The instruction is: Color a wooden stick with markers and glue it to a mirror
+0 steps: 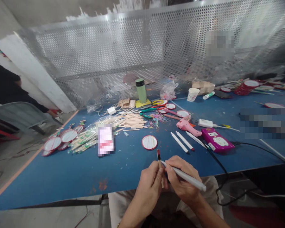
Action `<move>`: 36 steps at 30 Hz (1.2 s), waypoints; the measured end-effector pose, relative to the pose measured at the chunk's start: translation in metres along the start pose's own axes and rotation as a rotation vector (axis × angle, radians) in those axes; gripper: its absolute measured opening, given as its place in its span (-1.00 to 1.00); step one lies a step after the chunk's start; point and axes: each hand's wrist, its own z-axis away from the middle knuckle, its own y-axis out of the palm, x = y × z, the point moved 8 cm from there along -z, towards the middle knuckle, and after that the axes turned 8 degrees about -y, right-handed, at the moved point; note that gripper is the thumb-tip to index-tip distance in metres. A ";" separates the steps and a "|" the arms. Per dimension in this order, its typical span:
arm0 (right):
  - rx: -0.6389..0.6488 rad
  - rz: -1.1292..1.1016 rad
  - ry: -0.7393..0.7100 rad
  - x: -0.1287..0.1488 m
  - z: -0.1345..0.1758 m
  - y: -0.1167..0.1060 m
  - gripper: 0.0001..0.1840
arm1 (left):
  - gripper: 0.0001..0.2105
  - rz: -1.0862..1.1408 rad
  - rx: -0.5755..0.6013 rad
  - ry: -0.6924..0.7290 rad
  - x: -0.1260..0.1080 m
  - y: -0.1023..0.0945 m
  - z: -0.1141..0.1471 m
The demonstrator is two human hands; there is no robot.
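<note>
My left hand (149, 181) is closed around a flat wooden stick (159, 155), held upright near the table's front edge. The stick's top end is coloured red with a black band below it. In my right hand (182, 181) is a white marker pen (192, 180), its tip up against the stick just under the black band. Beyond both hands lies a round white disc with a red rim (149, 142). Two capped white markers (180, 142) rest to its right, beside a third slim white pen (196, 139).
A pink glue gun (188, 126) and a magenta power strip (217, 140) with cables lie to the right. Wooden sticks (133, 120), loose rubber bands (158, 119), pliers (148, 110) and a green bottle (141, 91) stand or lie behind. Red-rimmed discs (52, 144) are piled left.
</note>
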 end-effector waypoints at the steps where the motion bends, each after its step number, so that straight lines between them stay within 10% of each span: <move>1: 0.000 -0.002 -0.001 0.000 0.000 0.000 -0.83 | -0.61 0.001 0.001 0.001 0.000 0.000 0.000; 36: -0.020 0.064 -0.019 0.002 0.001 -0.002 -0.84 | -0.66 -0.002 0.007 0.027 0.000 -0.001 0.001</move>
